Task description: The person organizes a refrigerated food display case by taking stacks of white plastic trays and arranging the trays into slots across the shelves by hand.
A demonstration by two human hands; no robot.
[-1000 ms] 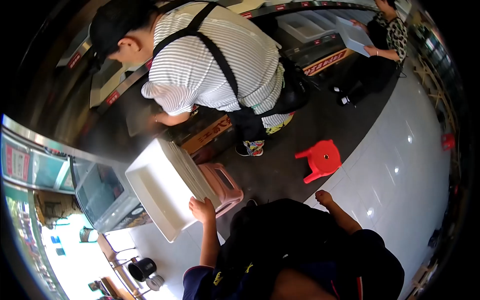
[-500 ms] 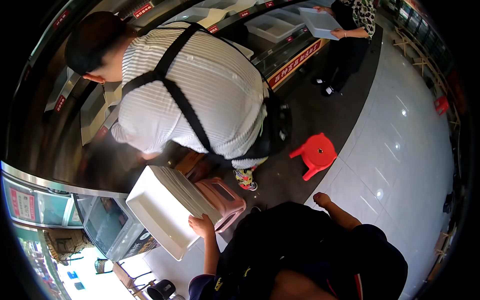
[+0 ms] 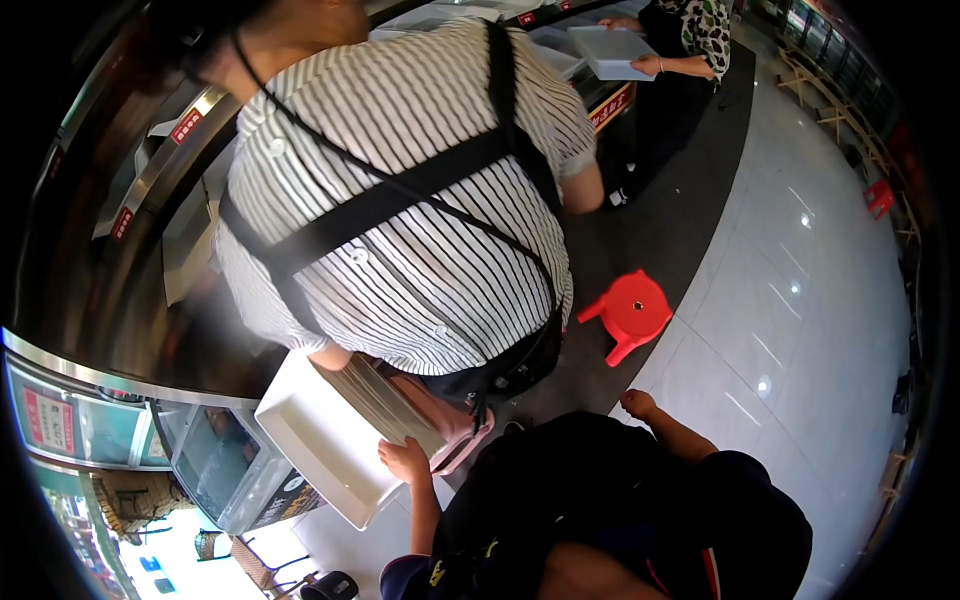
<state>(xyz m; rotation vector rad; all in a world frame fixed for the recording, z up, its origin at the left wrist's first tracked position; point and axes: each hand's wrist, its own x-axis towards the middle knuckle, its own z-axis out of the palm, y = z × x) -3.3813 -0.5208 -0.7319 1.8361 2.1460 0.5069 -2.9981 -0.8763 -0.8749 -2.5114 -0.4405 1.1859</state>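
Note:
My left hand (image 3: 405, 460) is closed on the near rim of a white tray (image 3: 318, 425), the top one of a nested stack. The stack is tipped on its side, its open face toward the left, beside a pink plastic stool (image 3: 462, 440). My right hand (image 3: 637, 404) hangs out to the right above the floor, fingers curled in, with nothing visible in it. The nearest thing to it is a red stool (image 3: 640, 305).
A co-worker in a striped shirt (image 3: 400, 220) stands close in front, one arm by the stack. Farther back, another person (image 3: 690, 80) holds a pale tray (image 3: 612, 52). A display counter (image 3: 150, 240) curves along the left. A glass-sided case (image 3: 215, 460) stands below it.
The co-worker in stripes has risen from bending over the counter and come nearer, covering more of the view. My left hand stays on the tray; my right hand has barely shifted.

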